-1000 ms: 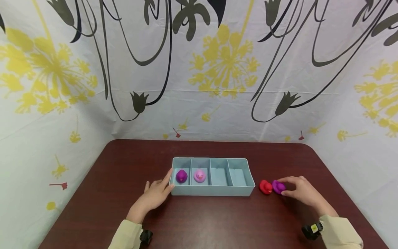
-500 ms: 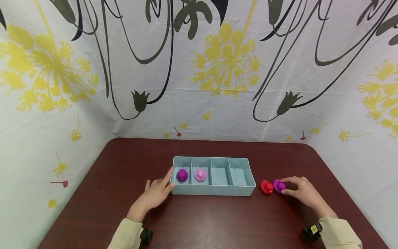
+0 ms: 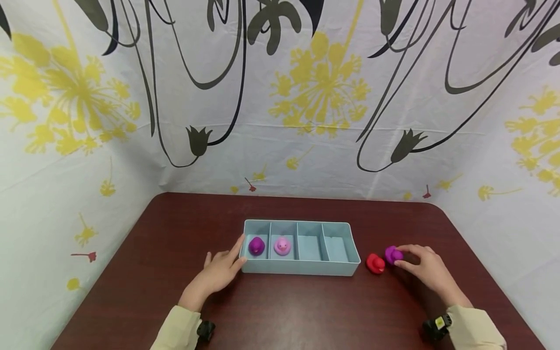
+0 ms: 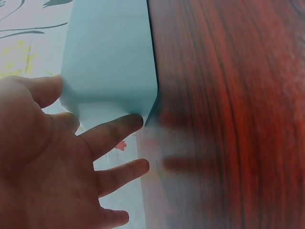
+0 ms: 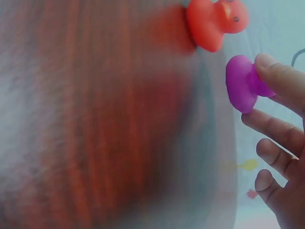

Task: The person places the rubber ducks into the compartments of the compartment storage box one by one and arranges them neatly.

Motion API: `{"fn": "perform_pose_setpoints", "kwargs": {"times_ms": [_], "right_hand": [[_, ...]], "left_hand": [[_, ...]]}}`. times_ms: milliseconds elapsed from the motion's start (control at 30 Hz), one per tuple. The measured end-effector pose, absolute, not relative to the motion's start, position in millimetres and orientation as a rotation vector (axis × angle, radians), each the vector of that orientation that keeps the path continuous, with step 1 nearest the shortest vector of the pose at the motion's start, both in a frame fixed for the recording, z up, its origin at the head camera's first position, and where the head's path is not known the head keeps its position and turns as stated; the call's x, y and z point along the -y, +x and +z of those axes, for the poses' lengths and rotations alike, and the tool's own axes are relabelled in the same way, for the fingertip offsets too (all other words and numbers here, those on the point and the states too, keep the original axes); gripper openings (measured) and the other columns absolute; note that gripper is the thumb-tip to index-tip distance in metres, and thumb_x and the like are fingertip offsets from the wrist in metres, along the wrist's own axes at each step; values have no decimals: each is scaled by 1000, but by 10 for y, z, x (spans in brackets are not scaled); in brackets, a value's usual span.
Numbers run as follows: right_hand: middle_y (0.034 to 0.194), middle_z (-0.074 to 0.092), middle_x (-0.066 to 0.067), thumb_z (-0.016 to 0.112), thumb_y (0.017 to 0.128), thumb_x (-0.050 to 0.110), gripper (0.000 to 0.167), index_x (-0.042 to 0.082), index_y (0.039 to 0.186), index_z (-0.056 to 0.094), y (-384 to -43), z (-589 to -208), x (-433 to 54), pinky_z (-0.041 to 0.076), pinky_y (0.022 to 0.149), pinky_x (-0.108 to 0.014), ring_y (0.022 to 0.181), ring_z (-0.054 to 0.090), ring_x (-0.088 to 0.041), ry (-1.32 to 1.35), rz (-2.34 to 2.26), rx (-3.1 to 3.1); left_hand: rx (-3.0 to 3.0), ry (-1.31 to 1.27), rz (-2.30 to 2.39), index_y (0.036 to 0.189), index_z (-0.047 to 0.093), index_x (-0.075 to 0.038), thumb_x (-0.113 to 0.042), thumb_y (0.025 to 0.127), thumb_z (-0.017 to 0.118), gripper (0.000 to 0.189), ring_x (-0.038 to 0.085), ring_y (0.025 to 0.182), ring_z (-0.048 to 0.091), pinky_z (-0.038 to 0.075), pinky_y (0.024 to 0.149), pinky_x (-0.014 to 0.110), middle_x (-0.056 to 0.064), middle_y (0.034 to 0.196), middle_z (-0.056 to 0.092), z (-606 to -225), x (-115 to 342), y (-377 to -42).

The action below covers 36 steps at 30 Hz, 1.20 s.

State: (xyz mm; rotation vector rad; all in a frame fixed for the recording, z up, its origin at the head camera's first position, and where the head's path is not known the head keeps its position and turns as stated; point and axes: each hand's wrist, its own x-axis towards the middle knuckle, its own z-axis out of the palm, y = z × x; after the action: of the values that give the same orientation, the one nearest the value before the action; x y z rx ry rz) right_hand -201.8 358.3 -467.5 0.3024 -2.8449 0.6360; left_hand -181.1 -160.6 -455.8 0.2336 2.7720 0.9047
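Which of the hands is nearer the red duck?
Right. The right hand is close beside the red duck, pinching a purple duck; the left hand touches the tray at its opposite end.

Cream sleeves (image 3: 476,328) are showing lower left and right, black cams (image 3: 205,330) are poking out, right one's sporting a yellow square (image 3: 439,322).

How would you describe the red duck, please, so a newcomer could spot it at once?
On the brown table, find the pale blue divided tray. Beside its right end sits the red duck, the only red one, unheld, unlike the purple duck pinched in the right hand.
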Motion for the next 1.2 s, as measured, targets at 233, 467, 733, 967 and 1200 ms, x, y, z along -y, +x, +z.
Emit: {"fn": "perform_pose_setpoints", "kwargs": {"times_ms": [233,467,733,967,1200], "right_hand": [[105,69,-13,79,78,32,39,10,108,69,-2042,-4505,-3476,45,77,-50,97,54,-31,331,621,2778],[103,69,-10,82,75,27,39,11,109,69,-2061,-4319,-3298,47,75,-49,96,54,-28,376,609,2751],[103,69,-8,82,75,24,38,11,109,70,-2100,-4105,-3045,47,77,-48,96,54,-26,456,620,2724],[105,68,-8,80,77,25,40,10,113,69,-2162,-4035,-2793,51,76,-46,97,54,-24,500,660,2764],[104,69,-2,80,77,29,39,14,112,70,-2221,-4052,-2549,51,76,-41,95,54,-18,565,723,2752]], "left_hand": [[-2781,236,902,155,10,-25,-36,102,43,64,43,136,32,-2,109,69,9,146,46,-4548,1605,-1807],[-2789,246,907,155,10,-23,-35,102,43,64,43,136,33,-3,109,69,10,146,45,-4534,1596,-1809],[-2788,232,906,155,10,-24,-35,102,43,64,43,137,32,-3,110,69,9,147,45,-4523,1594,-1811],[-2786,239,920,155,10,-24,-35,102,43,64,43,137,32,-3,109,69,9,147,45,-4535,1599,-1808],[-2784,240,916,155,9,-25,-36,101,43,64,43,136,33,-2,109,69,9,145,47,-4572,1607,-1801]]}}
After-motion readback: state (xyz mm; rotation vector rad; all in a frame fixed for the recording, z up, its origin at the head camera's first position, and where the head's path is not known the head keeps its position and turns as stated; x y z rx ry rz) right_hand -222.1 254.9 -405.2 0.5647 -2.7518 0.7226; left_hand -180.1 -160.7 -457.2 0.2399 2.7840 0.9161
